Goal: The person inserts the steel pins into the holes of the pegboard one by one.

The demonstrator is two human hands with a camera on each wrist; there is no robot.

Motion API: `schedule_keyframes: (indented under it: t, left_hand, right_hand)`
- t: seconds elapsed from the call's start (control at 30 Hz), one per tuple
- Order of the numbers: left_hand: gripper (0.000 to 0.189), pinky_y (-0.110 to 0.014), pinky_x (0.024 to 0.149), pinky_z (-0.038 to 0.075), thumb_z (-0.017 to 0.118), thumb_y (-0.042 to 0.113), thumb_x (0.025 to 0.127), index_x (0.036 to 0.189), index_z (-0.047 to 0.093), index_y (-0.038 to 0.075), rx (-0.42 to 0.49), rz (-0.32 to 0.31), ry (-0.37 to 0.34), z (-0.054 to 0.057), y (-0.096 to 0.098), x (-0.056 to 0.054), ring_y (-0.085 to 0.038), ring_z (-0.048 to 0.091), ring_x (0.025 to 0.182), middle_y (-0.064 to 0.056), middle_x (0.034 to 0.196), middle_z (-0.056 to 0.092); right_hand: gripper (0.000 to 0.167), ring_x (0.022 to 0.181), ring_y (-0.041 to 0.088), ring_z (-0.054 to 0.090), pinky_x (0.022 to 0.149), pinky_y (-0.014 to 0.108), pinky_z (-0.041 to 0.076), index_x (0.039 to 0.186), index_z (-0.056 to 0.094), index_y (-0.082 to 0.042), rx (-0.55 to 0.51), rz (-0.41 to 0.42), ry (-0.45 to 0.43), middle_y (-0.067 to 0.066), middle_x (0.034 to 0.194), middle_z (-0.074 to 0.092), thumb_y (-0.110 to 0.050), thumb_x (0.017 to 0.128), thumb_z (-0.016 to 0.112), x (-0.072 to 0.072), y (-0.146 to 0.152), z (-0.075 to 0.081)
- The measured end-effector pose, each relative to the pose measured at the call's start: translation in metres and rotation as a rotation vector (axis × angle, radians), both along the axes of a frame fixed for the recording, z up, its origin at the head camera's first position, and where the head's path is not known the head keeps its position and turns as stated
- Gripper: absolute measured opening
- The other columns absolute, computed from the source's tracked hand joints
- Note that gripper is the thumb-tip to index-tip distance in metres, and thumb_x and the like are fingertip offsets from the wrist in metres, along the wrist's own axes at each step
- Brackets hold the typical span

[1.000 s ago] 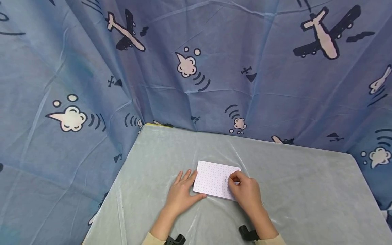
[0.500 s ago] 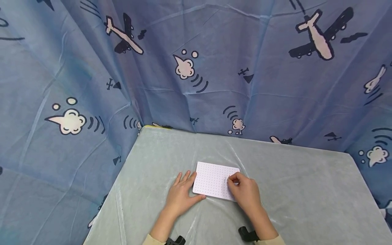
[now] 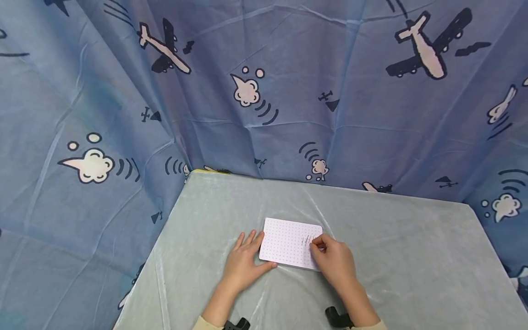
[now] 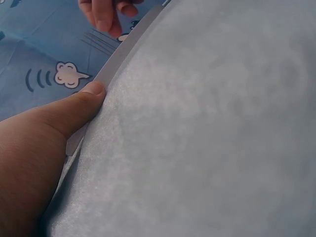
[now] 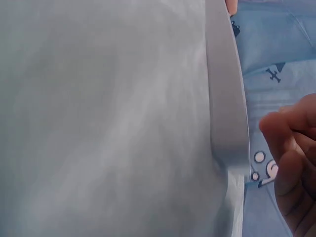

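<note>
A white notepad (image 3: 280, 243) with a dotted grid lies on the grey cloth. My left hand (image 3: 243, 263) rests at its left end, fingers straight along that edge. In the left wrist view, its thumb (image 4: 81, 106) touches the side of the notepad (image 4: 116, 57). Over the pad's right part, my right hand (image 3: 336, 261) has thumb and forefinger pinched together, fingertips right at the page. Several thin slanted lines (image 3: 306, 240) show on the page beside them. The right wrist view shows the curled fingers (image 5: 291, 173) beyond the notepad's edge (image 5: 227, 94); what they pinch is hidden.
The grey cloth (image 3: 412, 256) covers the table. A blue curtain (image 3: 288, 91) with printed planes and clouds hangs behind it and along the left side. Dark wrist cameras (image 3: 237, 324) sit below both hands.
My right hand has shifted slightly right over the page, and more thin lines show left of its fingertips. The left hand stays at the pad's left end. The head view has tilted slightly.
</note>
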State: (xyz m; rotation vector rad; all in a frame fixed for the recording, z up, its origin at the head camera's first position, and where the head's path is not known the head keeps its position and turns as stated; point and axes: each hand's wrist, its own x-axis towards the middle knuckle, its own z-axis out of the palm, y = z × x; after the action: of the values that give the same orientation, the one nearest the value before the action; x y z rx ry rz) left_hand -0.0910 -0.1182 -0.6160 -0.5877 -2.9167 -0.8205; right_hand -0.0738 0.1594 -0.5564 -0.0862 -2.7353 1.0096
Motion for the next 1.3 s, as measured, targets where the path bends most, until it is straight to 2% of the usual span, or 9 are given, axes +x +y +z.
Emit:
schedule_keyframes:
  t: [0.2,0.5,0.67,0.8,1.03,1.3]
  left_hand:
    - [0.101,-0.042,0.138,0.019,0.082,0.070,0.085,0.162,0.055,0.010,0.003,0.001,0.000,0.000,0.001,0.000,-0.022,0.045,0.156,-0.006,0.162,0.056]
    - [0.101,-0.042,0.138,0.019,0.081,0.071,0.086,0.162,0.054,0.011,0.004,0.005,-0.018,0.001,0.000,0.000,-0.023,0.044,0.157,-0.007,0.163,0.054]
    - [0.101,-0.043,0.138,0.019,0.081,0.070,0.086,0.162,0.054,0.010,0.007,0.005,-0.017,0.000,0.001,0.001,-0.023,0.044,0.157,-0.008,0.163,0.055]
    - [0.101,-0.043,0.138,0.019,0.082,0.070,0.086,0.163,0.054,0.010,0.015,0.006,-0.021,0.001,0.001,0.001,-0.024,0.044,0.157,-0.008,0.163,0.055]
    - [0.101,-0.045,0.137,0.022,0.082,0.070,0.086,0.162,0.055,0.010,0.006,0.014,-0.014,0.002,0.001,0.000,-0.025,0.044,0.157,-0.009,0.162,0.056]
    - [0.101,-0.045,0.137,0.022,0.081,0.070,0.086,0.162,0.054,0.010,0.008,0.010,-0.020,0.000,0.001,0.000,-0.025,0.044,0.157,-0.009,0.163,0.055]
  right_hand:
    - [0.004,0.071,0.015,0.067,0.061,0.032,0.055,0.095,0.079,-0.009,0.019,-0.042,-0.054,0.002,0.082,0.076,-0.009,0.093,0.081,0.009,0.018,0.001]
    - [0.013,0.075,0.019,0.062,0.063,0.036,0.051,0.107,0.080,-0.006,0.043,-0.069,-0.051,0.005,0.092,0.076,-0.007,0.094,0.082,0.017,0.047,-0.004]
    - [0.018,0.084,0.027,0.068,0.072,0.046,0.057,0.109,0.079,-0.001,0.064,-0.085,-0.109,0.009,0.096,0.075,-0.008,0.093,0.082,0.022,0.058,-0.006]
    - [0.019,0.086,0.029,0.069,0.076,0.052,0.058,0.107,0.078,0.001,0.075,-0.088,-0.151,0.008,0.094,0.073,-0.010,0.092,0.081,0.025,0.067,-0.008]
    - [0.019,0.077,0.022,0.064,0.070,0.048,0.056,0.104,0.079,0.000,0.107,-0.052,-0.219,0.001,0.086,0.069,-0.014,0.092,0.080,0.025,0.073,-0.008]
    - [0.013,0.073,0.020,0.061,0.063,0.044,0.054,0.099,0.078,-0.002,0.137,-0.046,-0.255,-0.001,0.083,0.066,-0.014,0.094,0.077,0.026,0.070,-0.006]
